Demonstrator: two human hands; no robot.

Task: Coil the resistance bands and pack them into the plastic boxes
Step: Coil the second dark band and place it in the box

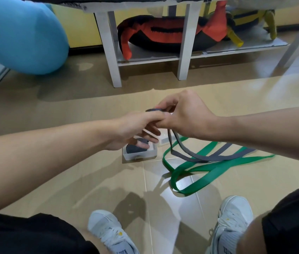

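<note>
At frame centre, the right hand point(185, 114) pinches the flat grey resistance band point(209, 157) against the left hand point(135, 128), whose fingers spread loosely. The band trails lower right across a glossy green band point(200, 173). Below the hands, a clear plastic box point(141, 153) holds a dark coil.

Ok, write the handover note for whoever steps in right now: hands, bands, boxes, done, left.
Right hand: pinching the start of the grey band, wrapping it around the left fingers.
Left hand: held out as the former for the coil.
Grey band: mostly loose on the floor, lying across the green band.
Done: one dark coil sits in the near plastic box.
Second box: behind the hands, contents hidden.
Left: finish coiling grey, box it, then coil and box green.
</note>
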